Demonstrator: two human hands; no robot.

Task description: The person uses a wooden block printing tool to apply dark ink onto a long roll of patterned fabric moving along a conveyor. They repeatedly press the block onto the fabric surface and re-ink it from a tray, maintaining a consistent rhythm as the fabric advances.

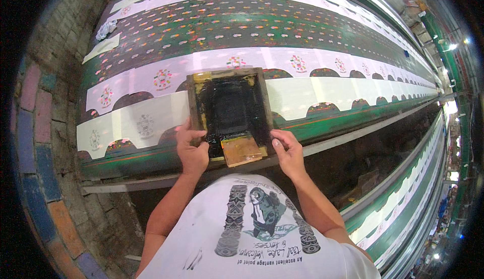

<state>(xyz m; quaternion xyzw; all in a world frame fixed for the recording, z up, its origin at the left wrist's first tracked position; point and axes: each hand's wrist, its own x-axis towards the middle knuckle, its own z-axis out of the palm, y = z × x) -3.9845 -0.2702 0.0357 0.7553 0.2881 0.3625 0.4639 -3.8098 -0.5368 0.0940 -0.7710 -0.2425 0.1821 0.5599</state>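
Note:
A wooden screen-printing frame (193, 93), its mesh dark with black ink, is held level in front of me. My left hand (193, 150) grips its left side near the front corner, thumb over the rim. On the opposite side my right hand (286, 150) holds the right edge, thumb on top. A squeegee with a flat wooden face (242, 151) leans inside the frame at its near end. Under and beside the frame runs a row of cream cut fabric pieces (297, 97); two at the left bear grey prints. Whether the frame touches the fabric cannot be told.
Behind lies a row of white pieces (133, 79) with colourful round prints on the long green printing table (166, 42). A crumpled cloth (106, 30) sits at its far left. A metal rail (128, 184) lines the near edge; another table (398, 213) stands at right.

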